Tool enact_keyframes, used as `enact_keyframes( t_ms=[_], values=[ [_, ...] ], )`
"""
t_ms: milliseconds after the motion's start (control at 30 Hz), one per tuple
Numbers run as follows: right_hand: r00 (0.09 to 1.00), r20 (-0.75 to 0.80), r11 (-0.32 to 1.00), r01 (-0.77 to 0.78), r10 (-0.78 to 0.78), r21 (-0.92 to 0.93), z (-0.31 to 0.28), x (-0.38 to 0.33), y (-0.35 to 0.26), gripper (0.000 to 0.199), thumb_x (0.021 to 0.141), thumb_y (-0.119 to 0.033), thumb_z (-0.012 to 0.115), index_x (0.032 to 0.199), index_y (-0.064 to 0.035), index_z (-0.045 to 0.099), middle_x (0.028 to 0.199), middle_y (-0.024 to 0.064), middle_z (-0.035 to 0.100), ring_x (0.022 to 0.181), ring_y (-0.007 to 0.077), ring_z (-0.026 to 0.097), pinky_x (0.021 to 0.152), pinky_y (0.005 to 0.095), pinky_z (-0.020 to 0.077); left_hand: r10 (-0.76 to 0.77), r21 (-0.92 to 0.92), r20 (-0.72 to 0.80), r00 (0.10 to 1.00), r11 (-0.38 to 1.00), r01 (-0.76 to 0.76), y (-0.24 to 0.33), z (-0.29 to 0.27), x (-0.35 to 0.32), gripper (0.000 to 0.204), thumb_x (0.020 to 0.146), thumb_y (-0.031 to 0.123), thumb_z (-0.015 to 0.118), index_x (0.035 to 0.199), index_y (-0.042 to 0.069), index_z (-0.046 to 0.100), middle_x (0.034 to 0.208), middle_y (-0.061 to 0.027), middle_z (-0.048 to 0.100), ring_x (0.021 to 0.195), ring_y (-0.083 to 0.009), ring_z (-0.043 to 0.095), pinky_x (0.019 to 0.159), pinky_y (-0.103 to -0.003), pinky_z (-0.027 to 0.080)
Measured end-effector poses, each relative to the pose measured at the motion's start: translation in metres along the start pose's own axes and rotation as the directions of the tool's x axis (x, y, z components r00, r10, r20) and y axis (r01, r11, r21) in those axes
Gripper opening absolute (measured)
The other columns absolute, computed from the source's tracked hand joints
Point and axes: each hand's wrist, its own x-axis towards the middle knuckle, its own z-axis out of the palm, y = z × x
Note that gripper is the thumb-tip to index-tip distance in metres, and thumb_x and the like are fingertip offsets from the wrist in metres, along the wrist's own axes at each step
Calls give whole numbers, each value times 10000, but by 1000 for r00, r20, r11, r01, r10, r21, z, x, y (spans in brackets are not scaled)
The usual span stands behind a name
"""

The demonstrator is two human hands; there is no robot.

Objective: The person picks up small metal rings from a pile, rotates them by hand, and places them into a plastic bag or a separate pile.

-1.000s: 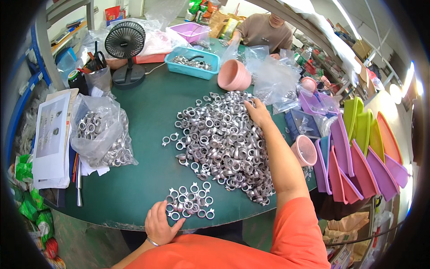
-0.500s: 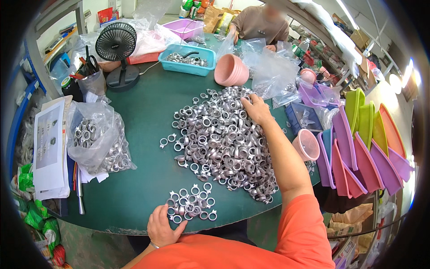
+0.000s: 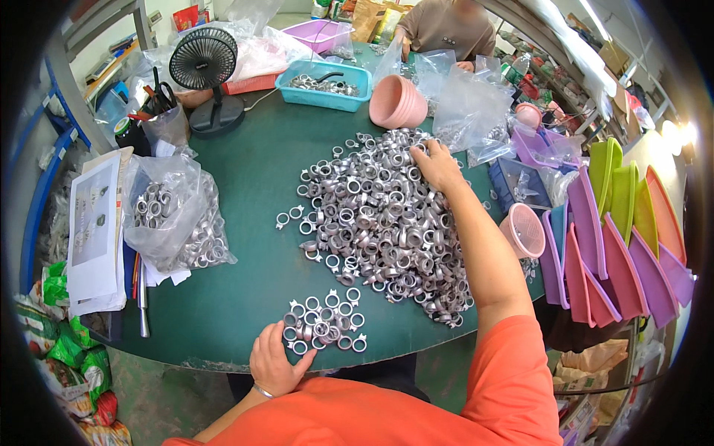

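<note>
A large heap of grey metal rings (image 3: 379,223), each with a small lug, lies on the green tabletop. My right hand (image 3: 439,167) rests on its far right side, fingers apart against the rings; the fingertips are partly lost among them. Near the table's front edge is a smaller cluster of the same rings (image 3: 325,321). Beside its left side sits my left hand (image 3: 275,363), open, with the thumb spread from the fingers and the fingertips touching or almost touching the outer rings.
A clear bag of rings (image 3: 178,212) and papers (image 3: 95,230) lie left. Behind stand a black fan (image 3: 203,63), a blue tray (image 3: 324,97) and pink pots (image 3: 398,102). Colourful bins (image 3: 587,245) and a pink basket (image 3: 523,231) line the right. A co-worker (image 3: 450,33) sits opposite.
The whole view has shifted slightly, so the table appears farther right and higher. My right hand stays at the heap's far right; my left hand stays beside the small cluster.
</note>
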Motion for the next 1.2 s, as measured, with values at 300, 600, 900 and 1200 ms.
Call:
enact_keyframes(
  t_ms=[300, 600, 900, 1200],
  values=[
    [999, 31, 1000, -11, 11, -3, -2, -3, -5, 616, 840, -527, 439, 1263, -79, 446, 1310, 213, 419, 1182, 391, 431, 998, 440, 331, 22, 37, -18, 1000, 999, -21, 3, 0, -2, 747, 636, 314, 788, 1192, -36, 431, 1099, -193, 509, 933, -357, 525, 782, -402, 453],
    [997, 71, 999, -29, 31, -23, -4, -3, -6, 648, 837, -541, 424, 1308, -96, 419, 1338, 204, 397, 1205, 388, 412, 1010, 438, 326, -22, 11, -12, 1000, 1000, 22, 6, 1, -4, 830, 583, 340, 817, 1203, -31, 410, 1110, -200, 514, 990, -365, 518, 828, -414, 436],
    [997, 35, 998, 68, -67, -15, -1, -3, -6, 698, 800, -540, 478, 1321, -79, 413, 1357, 217, 378, 1233, 358, 402, 1024, 424, 312, -28, 23, -37, 999, 999, 29, 5, 2, -4, 781, 605, 328, 806, 1194, -21, 430, 1111, -194, 518, 993, -366, 515, 839, -412, 432],
    [982, 124, 971, 110, -139, 210, 5, 4, -2, 678, 727, -503, 561, 1264, -98, 478, 1256, 178, 511, 1166, 325, 484, 998, 390, 330, -24, 63, -69, 997, 998, 28, 4, 6, -6, 783, 610, 356, 801, 1195, -18, 440, 1108, -191, 526, 998, -358, 525, 836, -410, 442]
  ],
)
